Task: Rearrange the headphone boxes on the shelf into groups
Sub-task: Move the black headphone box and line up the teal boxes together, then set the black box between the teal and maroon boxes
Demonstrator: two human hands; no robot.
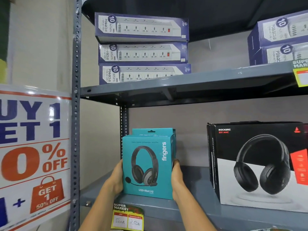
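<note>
1. Left hand (115,178): it is pressed flat against the left side of the teal headset box (147,167), fingers wrapped behind the edge. Right hand (177,180): it clamps the right side of the same box, fingertips (176,161) curling onto the side panel. Both hands are grasping the box; neither is free.

2. Held item: the teal headset box stands upright between the hands, front face toward the camera, its base at or just above the lower shelf (191,212) near the front lip. Contact with the shelf cannot be confirmed.

3. Directly behind the hands: a second teal box (152,131) of the same design stands just behind the held one, its top visible above it. This appears to be the group for this product.

4. Recommended handling: keep the squeeze even on both sides so the light carton does not twist. Push it straight back until it sits flush in front of the second teal box, faces parallel. Seat the base fully before releasing.

5. Right of the hands: the black headphone box (256,164) stands well apart. Keep that gap, so the two groups read as separate.

6. Below the hands: the price tag (128,217) hangs from the shelf lip. Avoid brushing it with the wrists.

7. Above the hands: power strip boxes (141,50) are stacked on the upper shelf (183,85). They are not involved.
</note>
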